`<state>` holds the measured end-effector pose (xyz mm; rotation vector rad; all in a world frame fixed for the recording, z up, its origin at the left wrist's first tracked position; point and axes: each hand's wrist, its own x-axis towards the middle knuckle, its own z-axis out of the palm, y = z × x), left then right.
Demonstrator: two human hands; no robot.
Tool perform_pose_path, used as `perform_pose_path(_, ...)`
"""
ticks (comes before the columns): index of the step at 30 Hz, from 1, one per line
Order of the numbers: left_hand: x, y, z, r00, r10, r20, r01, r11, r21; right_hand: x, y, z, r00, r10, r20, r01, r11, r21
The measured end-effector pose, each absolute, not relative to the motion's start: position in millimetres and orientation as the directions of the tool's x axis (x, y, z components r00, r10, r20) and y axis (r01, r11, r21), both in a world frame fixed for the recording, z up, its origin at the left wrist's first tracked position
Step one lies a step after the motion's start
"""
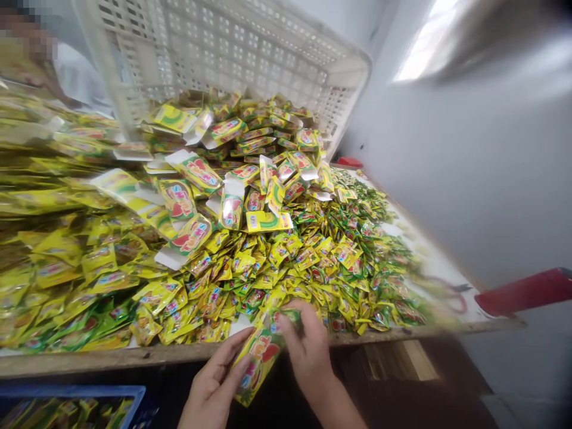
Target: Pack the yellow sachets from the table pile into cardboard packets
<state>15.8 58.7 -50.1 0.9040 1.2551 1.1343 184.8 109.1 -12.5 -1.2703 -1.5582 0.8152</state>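
Note:
In the head view, my left hand (pixel 213 381) is closed around a small yellow and green candy box (pixel 255 374) with red fruit printed on it, just off the table's front edge. My right hand (pixel 311 348) pinches a small green and yellow sachet (pixel 289 316) at the box's upper end. Whether part of the sachet lies inside the box, I cannot tell. Behind my hands spreads a heap of yellow and green sachets (pixel 308 256). On top of it lie several printed boxes (pixel 196 173), some with white end flaps standing out.
A white plastic crate (pixel 250 47) lies tipped at the back, boxes spilling from it. The wooden table edge (pixel 179 356) runs in front. Below left stands a blue crate (pixel 138 396) of packets. A red-wrapped object (pixel 522 292) juts in at right. Another person (pixel 27 65) is at the far left.

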Motion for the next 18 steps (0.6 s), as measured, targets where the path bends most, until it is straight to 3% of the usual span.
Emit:
perform_pose_path(5,19,50,-58,-0.115,0.960,-0.257,-0.180,0.234,0.955,192,117,2,-0.210,0.973,0.093,0.384,0.169,-0.908)
perform_pose_path(10,23,41,-56,-0.110,0.963,-0.248,-0.224,0.219,0.950,195,122,17,-0.386,0.918,0.087,0.436,0.264,-0.860)
perform_pose_path(13,24,38,-53,0.003,0.969,-0.247,-0.247,0.240,0.939,197,119,22,-0.520,0.852,0.056,0.432,0.319,-0.844)
perform_pose_path(18,30,37,-47,0.357,0.906,-0.229,-0.370,0.362,0.856,194,105,22,-0.639,0.769,-0.032,0.486,0.372,-0.791)
